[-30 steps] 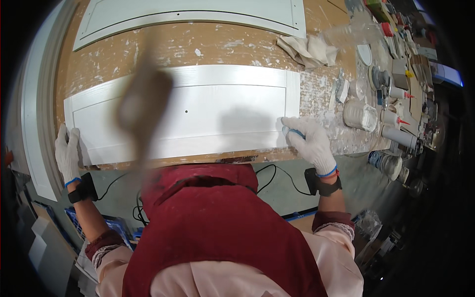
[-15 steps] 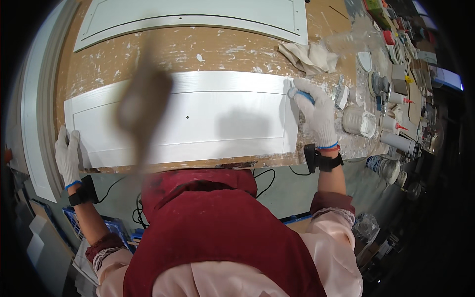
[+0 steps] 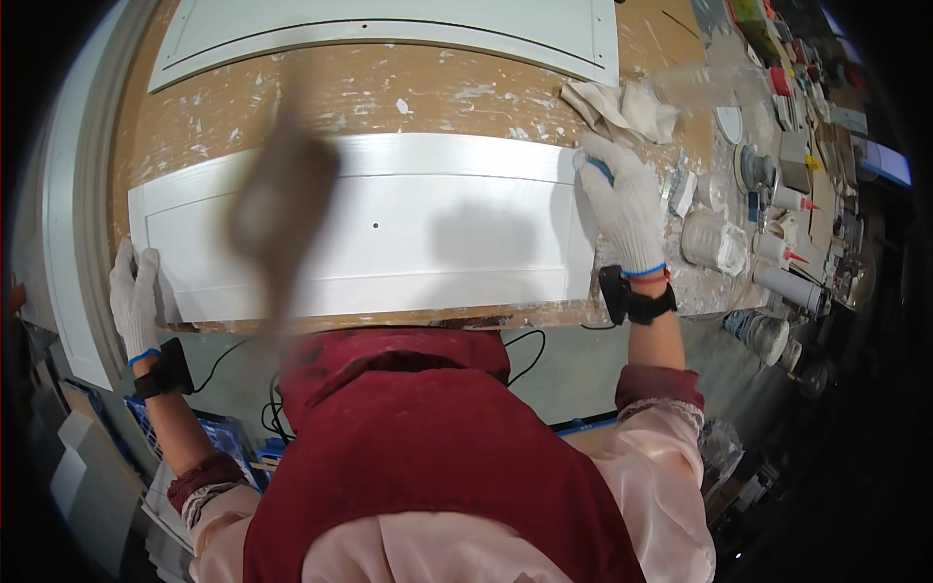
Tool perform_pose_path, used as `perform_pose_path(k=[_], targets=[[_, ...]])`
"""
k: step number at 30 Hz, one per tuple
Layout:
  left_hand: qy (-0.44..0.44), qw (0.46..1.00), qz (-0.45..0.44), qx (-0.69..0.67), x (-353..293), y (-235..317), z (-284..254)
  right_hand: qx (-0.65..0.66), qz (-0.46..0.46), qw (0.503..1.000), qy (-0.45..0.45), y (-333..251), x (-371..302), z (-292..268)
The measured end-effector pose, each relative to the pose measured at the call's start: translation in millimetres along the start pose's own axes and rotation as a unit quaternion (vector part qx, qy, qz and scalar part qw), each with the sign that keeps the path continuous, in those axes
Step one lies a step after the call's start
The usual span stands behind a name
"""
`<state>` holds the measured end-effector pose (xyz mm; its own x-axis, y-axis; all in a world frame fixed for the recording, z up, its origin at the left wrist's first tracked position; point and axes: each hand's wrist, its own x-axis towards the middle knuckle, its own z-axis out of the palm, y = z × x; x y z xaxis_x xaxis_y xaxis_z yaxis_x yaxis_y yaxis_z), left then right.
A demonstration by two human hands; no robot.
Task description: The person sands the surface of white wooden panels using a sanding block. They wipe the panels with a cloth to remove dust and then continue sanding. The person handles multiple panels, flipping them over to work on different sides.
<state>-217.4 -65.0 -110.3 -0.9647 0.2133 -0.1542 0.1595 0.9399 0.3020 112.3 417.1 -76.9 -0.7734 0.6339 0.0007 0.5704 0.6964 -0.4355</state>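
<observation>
A long white panel (image 3: 375,257) with a grooved border and a small hole lies flat across the near part of the worktable. My left hand (image 3: 135,301), in a white knit glove, is at its left end, thumb and fingers pressed against the edge. At the panel's far right corner, my right hand (image 3: 627,209), gloved alike, is closed around a small blue pad-like piece (image 3: 600,171). Only a strip of that piece shows, so its exact kind is hidden. A large brown blur close to the camera covers the panel's left part.
Another white panel (image 3: 389,21) lies at the far side of the paint-spotted table (image 3: 340,105). To the right are a crumpled cloth (image 3: 622,112), a clear bottle (image 3: 705,85), a white-crusted tub (image 3: 714,243) and red-tipped glue bottles (image 3: 777,250). Long white boards (image 3: 78,214) stand along the left.
My right hand has moved slightly away from me at the corner, its fingers curled tighter over the blue piece. My left hand stays at the panel's left end. The whole view has shifted a little.
</observation>
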Motion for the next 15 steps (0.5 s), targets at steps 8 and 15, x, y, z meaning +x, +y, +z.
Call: perform_pose_path(k=[8, 15], targets=[[0.007, 1.000, 0.003, -0.011, -1, -4, 1, 0.011, -0.016, 0.999, 0.036, 1, -5, 7], [0.004, 1.000, -0.005, 0.012, -3, 3, -2, 0.014, -0.017, 0.999, 0.023, -1, -1, 2]])
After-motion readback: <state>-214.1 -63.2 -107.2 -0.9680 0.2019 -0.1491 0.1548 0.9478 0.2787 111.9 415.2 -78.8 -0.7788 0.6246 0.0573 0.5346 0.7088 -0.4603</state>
